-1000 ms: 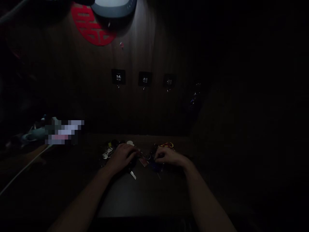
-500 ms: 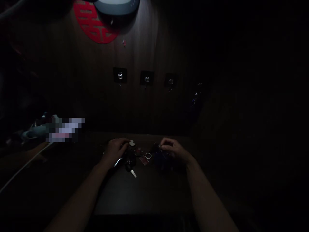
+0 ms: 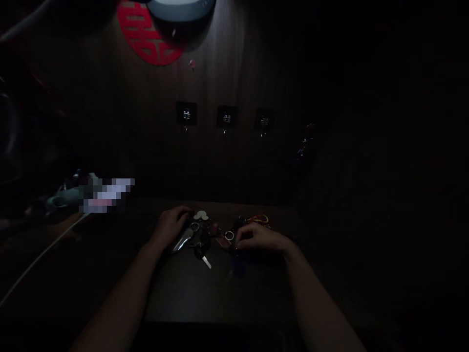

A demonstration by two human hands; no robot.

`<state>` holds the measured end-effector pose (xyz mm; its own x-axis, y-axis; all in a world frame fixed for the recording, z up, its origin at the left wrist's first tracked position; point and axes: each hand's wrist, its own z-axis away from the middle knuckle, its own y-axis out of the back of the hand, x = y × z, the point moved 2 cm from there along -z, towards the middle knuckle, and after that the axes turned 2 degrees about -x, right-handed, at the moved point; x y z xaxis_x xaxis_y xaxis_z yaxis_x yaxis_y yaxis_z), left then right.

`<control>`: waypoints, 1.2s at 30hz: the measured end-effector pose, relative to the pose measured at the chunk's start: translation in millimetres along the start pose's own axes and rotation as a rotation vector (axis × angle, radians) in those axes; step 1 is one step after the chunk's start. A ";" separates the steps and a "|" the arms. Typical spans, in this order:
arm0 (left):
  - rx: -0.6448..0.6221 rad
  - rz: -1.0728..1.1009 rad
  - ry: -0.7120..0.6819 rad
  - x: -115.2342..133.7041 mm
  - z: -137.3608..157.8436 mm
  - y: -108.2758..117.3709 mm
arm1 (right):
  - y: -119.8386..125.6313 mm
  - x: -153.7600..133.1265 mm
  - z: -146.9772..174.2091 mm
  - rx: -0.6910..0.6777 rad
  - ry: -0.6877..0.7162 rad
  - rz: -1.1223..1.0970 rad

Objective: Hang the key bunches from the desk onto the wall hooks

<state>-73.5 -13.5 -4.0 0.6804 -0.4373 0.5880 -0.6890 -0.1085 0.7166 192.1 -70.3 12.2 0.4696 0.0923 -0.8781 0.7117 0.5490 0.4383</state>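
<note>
My left hand (image 3: 170, 227) lies on the dark tabletop at the left of a pile of keys, fingers loosely extended and apart, with nothing visible in them. Beside its fingertips are a white rounded charm (image 3: 201, 215) and a shiny silver fob (image 3: 183, 240). A key with a dark head (image 3: 206, 262) points toward me. Right of it lie a reddish-brown tag (image 3: 222, 241) and a metal ring (image 3: 229, 235). My right hand (image 3: 262, 238) is closed in a pinch on a dark blue keychain (image 3: 238, 266), mostly lost in shadow. Behind that hand lies a red and yellow cord (image 3: 259, 219).
Three dark hook plates (image 3: 226, 117) are fixed to the wooden wall. A glinting bunch (image 3: 303, 146) hangs farther right. Overhead is a lamp (image 3: 181, 11) by a red paper cutout (image 3: 157, 49). On the left are a pale cable (image 3: 44, 261) and a blurred-out item (image 3: 106, 196).
My right hand has moved toward me and slightly left with the dark blue keychain, uncovering the red and yellow cord. My left hand has drawn back slightly, showing more of the silver fob.
</note>
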 end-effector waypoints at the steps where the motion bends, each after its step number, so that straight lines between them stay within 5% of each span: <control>1: -0.007 0.002 0.011 -3.1 -0.4 0.5 | 0.1 0.7 -0.1 -0.001 -0.015 0.008; 6: 0.073 -0.032 0.157 -18.6 -2.5 13.9 | 1.8 6.4 -3.8 0.050 -0.024 0.023; 11: 0.217 -0.104 0.311 -29.3 -1.6 29.9 | 11.4 6.5 -7.4 0.337 0.080 0.034; 17: 0.104 -0.069 0.214 -25.1 -2.0 21.8 | 16.0 8.4 -9.4 0.526 0.089 -0.027; 23: -0.072 -0.216 0.157 -12.5 3.2 6.9 | 15.1 9.1 -11.8 0.565 0.103 0.040; 36: -0.079 -0.350 0.254 -17.2 3.5 15.0 | 17.3 20.3 -17.2 0.565 0.130 0.112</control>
<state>-96.4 -10.7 -4.7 0.9160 -0.1524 0.3711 -0.3915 -0.1379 0.9098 205.0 -44.7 -1.4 0.5151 0.2446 -0.8215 0.8464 0.0061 0.5325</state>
